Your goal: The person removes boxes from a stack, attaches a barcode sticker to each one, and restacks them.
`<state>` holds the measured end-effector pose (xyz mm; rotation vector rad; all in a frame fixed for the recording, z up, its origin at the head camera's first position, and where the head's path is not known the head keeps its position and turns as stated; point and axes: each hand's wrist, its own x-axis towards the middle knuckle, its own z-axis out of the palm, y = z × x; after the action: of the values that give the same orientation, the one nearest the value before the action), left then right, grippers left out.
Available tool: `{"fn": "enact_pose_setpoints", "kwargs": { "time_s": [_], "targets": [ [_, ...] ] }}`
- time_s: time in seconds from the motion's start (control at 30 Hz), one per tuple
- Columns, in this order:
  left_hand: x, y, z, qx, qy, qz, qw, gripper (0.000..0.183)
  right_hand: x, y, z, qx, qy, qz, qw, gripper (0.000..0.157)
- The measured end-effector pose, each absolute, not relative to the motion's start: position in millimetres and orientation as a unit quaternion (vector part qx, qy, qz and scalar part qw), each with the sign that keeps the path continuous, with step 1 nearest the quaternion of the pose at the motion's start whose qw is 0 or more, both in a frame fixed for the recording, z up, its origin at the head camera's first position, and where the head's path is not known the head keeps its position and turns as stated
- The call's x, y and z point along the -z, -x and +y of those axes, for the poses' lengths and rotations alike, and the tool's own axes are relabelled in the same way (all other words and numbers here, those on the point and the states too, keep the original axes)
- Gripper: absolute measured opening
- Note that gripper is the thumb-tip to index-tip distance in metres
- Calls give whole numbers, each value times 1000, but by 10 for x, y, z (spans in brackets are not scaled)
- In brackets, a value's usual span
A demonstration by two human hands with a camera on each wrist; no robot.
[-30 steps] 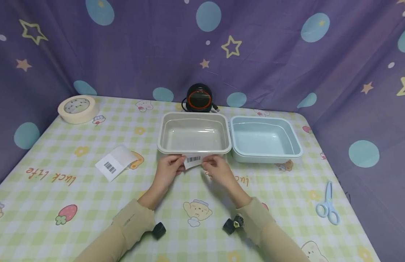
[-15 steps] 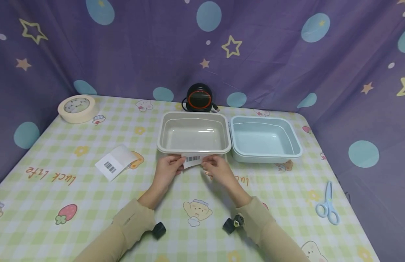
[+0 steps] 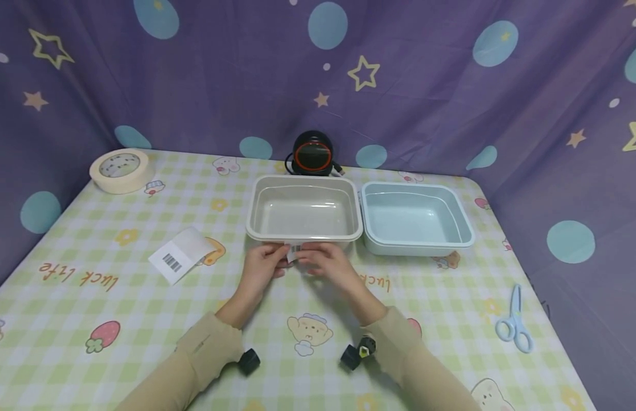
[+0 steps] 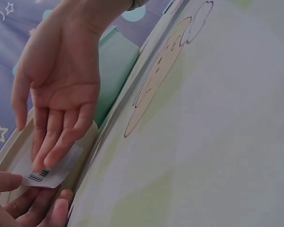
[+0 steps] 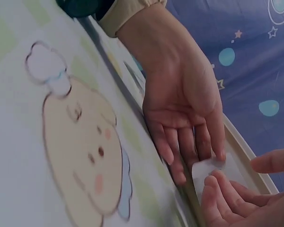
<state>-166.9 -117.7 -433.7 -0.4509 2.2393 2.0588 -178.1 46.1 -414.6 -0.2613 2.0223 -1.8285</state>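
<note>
A white barcode label [image 3: 293, 254] lies against the front of the grey bin [image 3: 304, 236], just below its rim. My left hand [image 3: 260, 267] pinches the label's left end, thumb over its edge. My right hand [image 3: 334, 267] lays nearly straight fingers across the label's face and covers part of the barcode. In the left wrist view, the right thumb stands apart from the label [image 4: 66, 170]. From the right wrist view, the left thumb touches the upper end of the label [image 5: 199, 174].
A light blue bin [image 3: 418, 250] stands right beside the grey one. Behind them sits a round black device [image 3: 313, 153] with a cable. Another barcode label sheet [image 3: 181, 255] lies left, a tape roll [image 3: 121, 171] back left, blue scissors [image 3: 514, 322] right.
My right hand has let go of the label's right end and moved left across its face. My left hand stays at the left end.
</note>
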Motion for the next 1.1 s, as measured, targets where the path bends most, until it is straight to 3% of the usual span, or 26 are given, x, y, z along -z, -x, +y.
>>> {"fn": "enact_pose_setpoints", "kwargs": {
  "time_s": [0.47, 1.1],
  "targets": [
    [4337, 1667, -1216, -703, 156, 692, 48, 32, 4117, 1758, 217, 676, 77, 702, 212, 37],
    [4364, 1674, -1253, -698, 157, 695, 66, 37, 4317, 1854, 365, 702, 45, 664, 252, 38]
  ]
}}
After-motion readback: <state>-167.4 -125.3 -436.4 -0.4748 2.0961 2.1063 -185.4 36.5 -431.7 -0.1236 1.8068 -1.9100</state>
